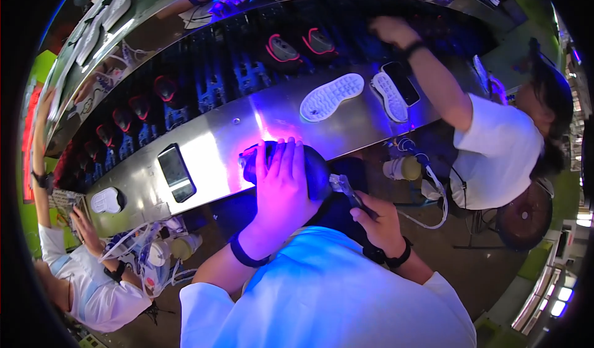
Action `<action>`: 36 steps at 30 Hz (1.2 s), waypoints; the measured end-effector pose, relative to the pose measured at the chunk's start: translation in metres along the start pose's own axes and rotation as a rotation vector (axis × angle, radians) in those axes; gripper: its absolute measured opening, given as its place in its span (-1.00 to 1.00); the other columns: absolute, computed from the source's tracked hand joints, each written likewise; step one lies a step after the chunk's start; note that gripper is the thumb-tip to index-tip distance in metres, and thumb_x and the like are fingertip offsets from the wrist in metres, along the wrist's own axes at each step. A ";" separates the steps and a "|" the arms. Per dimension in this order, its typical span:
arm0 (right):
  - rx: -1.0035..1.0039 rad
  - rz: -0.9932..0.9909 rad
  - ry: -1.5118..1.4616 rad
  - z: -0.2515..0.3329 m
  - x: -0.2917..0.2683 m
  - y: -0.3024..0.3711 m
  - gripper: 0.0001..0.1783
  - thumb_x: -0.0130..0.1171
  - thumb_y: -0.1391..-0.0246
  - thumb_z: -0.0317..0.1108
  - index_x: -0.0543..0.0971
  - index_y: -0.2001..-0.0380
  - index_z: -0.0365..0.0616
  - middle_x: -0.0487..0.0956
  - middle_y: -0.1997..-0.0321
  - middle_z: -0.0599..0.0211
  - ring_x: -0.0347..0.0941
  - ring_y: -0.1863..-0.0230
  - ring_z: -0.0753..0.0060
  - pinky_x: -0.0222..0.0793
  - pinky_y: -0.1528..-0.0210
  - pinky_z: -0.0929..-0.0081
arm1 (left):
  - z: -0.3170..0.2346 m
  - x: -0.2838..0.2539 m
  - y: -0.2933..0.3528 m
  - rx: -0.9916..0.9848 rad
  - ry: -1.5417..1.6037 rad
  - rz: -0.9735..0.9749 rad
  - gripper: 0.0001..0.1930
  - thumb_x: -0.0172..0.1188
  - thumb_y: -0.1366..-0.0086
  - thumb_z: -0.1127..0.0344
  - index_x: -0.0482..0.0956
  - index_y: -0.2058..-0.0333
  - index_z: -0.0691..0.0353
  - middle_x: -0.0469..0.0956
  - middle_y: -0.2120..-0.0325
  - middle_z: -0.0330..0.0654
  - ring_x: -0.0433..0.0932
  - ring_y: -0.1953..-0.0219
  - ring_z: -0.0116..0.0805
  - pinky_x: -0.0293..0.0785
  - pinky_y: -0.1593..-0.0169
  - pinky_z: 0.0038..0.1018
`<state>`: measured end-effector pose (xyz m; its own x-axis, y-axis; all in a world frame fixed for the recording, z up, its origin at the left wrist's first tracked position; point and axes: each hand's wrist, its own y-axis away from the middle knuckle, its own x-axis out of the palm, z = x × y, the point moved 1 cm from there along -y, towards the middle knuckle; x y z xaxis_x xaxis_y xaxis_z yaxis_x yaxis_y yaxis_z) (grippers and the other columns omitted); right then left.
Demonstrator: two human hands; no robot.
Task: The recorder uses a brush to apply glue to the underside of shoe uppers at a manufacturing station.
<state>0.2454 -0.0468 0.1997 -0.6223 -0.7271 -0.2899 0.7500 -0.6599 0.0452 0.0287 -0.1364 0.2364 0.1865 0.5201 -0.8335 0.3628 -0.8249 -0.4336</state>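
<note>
My left hand (284,181) lies over a dark shoe upper (318,173) at the near edge of the metal table, its fingers stretched together across the top and its thumb hidden. Pink and blue light falls on the hand. My right hand (378,221), lower and to the right, is closed round the dark handle of pliers (344,187). Their metal head meets the right end of the upper; whether the jaws grip its edge is too small to tell.
Phones (177,172) (401,83) and white soles (332,98) (390,96) lie on the metal table (216,150). Behind it, a rack (210,85) carries several dark shoe uppers (283,47). Co-workers stand right (495,150) and left (93,280), with cables and cups (402,168) below the table edge.
</note>
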 end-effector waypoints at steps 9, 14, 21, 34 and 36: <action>-0.254 -0.008 0.206 0.035 -0.017 -0.029 -0.57 0.38 -0.09 -0.49 0.64 -0.07 -0.16 0.54 0.43 0.20 0.43 0.47 0.35 0.34 0.35 0.47 | 0.010 -0.023 -0.017 -0.012 0.053 0.074 -0.08 0.53 0.17 0.04 0.45 -0.15 0.47 0.55 -0.10 0.19 0.50 -0.23 0.14 -0.07 -0.48 0.18; -0.309 -0.125 0.257 0.032 -0.014 -0.026 -0.59 0.36 -0.08 -0.52 0.64 -0.04 -0.21 0.60 0.37 0.14 0.53 0.41 0.30 0.39 0.29 0.51 | 0.002 -0.029 -0.026 0.021 0.060 0.230 0.00 0.55 0.15 0.05 0.33 -0.27 0.38 0.52 -0.13 0.15 0.48 -0.23 0.16 0.02 -0.46 0.12; 0.014 -0.190 -0.135 -0.018 0.000 -0.013 -0.62 0.33 -0.16 -0.50 0.63 -0.06 -0.28 0.64 0.33 0.33 0.52 0.34 0.56 0.43 0.20 0.54 | 0.036 -0.026 -0.023 0.229 -0.104 0.403 0.05 0.49 0.04 0.13 0.16 -0.41 0.26 0.60 0.17 0.03 0.65 0.19 0.01 0.59 0.22 -0.13; -0.124 0.264 0.012 0.041 -0.029 -0.058 -0.57 0.34 -0.16 -0.48 0.62 -0.13 -0.20 0.73 0.16 0.22 0.60 0.22 0.53 0.48 0.12 0.52 | 0.033 -0.032 0.039 -0.146 0.605 0.582 0.02 0.64 0.13 0.06 0.31 -0.29 0.24 0.68 0.15 0.05 0.72 0.13 0.09 0.63 -0.01 -0.18; -0.132 0.260 0.010 0.034 -0.033 -0.055 -0.56 0.34 -0.17 -0.47 0.62 -0.13 -0.21 0.73 0.15 0.22 0.60 0.20 0.52 0.48 0.10 0.51 | 0.028 -0.028 0.039 -0.246 0.797 0.690 -0.03 0.65 0.08 0.08 0.34 -0.26 0.27 0.68 0.08 0.00 0.71 0.06 -0.05 0.59 -0.09 -0.23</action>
<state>0.2168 0.0066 0.2395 -0.4034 -0.8664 -0.2944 0.9072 -0.4206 -0.0052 0.0122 -0.1894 0.2337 0.9285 0.0285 -0.3702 0.1090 -0.9740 0.1984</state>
